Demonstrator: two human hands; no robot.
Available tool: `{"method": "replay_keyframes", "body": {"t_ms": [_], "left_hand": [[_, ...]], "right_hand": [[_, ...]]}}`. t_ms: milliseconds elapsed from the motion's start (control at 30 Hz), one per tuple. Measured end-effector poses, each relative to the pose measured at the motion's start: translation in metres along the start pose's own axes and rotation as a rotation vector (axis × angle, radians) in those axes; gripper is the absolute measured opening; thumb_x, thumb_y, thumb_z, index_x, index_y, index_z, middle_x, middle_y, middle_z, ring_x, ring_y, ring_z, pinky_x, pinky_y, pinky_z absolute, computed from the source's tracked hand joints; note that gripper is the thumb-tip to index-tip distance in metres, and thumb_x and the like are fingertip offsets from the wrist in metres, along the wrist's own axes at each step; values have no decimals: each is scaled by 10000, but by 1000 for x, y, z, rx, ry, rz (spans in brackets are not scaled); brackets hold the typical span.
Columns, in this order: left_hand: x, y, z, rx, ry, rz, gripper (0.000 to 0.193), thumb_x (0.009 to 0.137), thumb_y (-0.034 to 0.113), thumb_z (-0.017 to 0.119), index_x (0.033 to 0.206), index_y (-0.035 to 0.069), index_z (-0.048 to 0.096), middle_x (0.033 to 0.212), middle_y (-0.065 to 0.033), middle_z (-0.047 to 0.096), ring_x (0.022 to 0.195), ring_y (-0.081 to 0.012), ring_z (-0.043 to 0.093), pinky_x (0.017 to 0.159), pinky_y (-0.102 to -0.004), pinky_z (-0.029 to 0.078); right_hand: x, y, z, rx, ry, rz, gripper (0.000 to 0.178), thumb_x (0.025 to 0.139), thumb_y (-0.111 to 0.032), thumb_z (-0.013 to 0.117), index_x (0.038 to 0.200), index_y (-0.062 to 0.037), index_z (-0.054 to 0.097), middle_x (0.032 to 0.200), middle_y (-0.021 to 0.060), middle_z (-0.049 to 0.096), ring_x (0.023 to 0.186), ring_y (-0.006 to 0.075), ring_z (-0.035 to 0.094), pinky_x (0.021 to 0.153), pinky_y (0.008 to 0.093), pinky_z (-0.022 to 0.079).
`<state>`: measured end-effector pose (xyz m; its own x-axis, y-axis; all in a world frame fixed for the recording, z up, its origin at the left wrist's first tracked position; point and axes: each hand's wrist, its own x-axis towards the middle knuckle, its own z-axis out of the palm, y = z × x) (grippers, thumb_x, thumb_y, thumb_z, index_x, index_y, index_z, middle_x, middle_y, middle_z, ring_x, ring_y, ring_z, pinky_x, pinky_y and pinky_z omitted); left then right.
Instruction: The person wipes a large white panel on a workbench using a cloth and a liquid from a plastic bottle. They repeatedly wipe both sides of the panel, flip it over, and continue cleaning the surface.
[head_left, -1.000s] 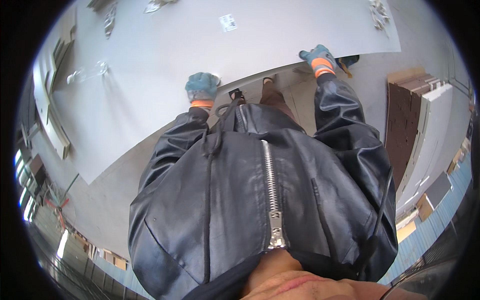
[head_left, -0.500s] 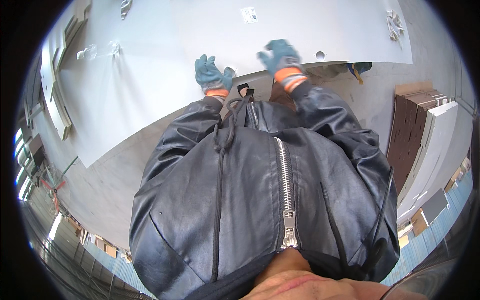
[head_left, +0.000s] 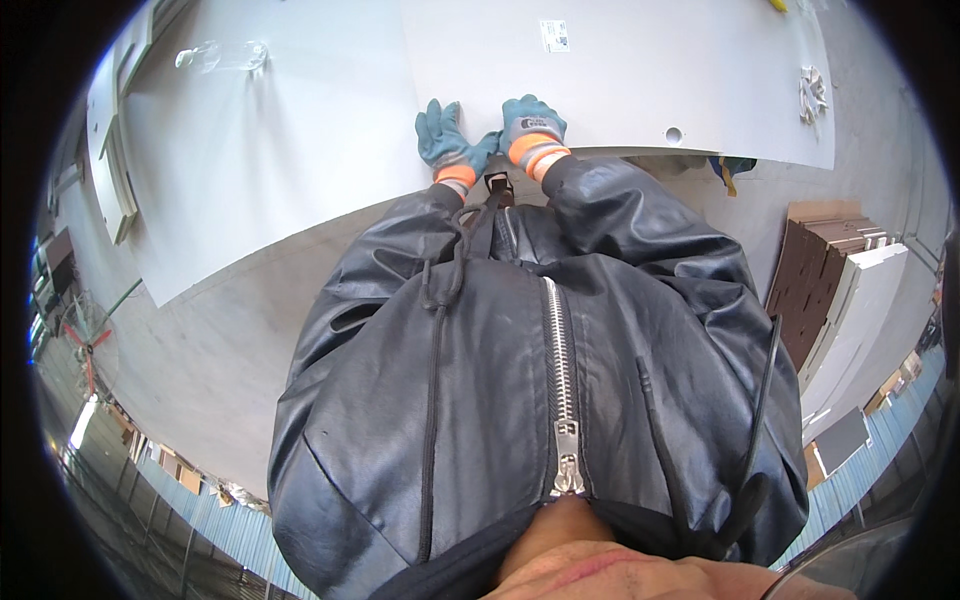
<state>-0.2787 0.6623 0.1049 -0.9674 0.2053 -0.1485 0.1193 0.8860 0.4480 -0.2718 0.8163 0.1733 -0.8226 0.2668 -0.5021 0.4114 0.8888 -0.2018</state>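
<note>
Both hands wear teal work gloves with orange cuffs and are placed side by side on the near edge of a large flat white panel (head_left: pixel 620 80).

The left hand (head_left: pixel 447 140) lies flat, fingers spread and pointing to the far side, palm down just beside the seam where this panel meets a second large white board (head_left: pixel 270 190) on its left. It grasps nothing.

The right hand (head_left: pixel 530 125) rests on the panel's near edge, touching or almost touching the left hand. Its fingers appear bent over the edge, but the wide lens makes it hard to tell whether they clasp the edge or only press on it.

The panel runs from the centre to the far right. A small round hole (head_left: pixel 674 133) sits near its near edge, right of the hands. A small pale label (head_left: pixel 554 35) lies on it farther off.

A stack of brown and white boards (head_left: pixel 835 270) stands on the floor at the right.
</note>
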Motion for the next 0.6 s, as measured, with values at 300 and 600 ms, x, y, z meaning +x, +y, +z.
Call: {"method": "replay_keyframes", "body": {"t_ms": [300,600], "left_hand": [[-3,0,3,137,-75,69,943,701,650,757,1505,226,505,1657,-161,249,1520,-462,121,1227,-543,139],[4,7,-14,119,-137,80,892,732,626,750,1483,201,522,1623,-190,317,1505,-472,194,1231,-540,186]], "right_hand": [[0,0,-6,18,-16,28,356,808,-323,764,1104,-128,735,1183,176,691,1101,374,683,907,471,572],[2,19,-9,79,-52,-90,421,773,-400,805,1094,-141,722,1180,151,681,1101,361,673,891,495,566]]}}
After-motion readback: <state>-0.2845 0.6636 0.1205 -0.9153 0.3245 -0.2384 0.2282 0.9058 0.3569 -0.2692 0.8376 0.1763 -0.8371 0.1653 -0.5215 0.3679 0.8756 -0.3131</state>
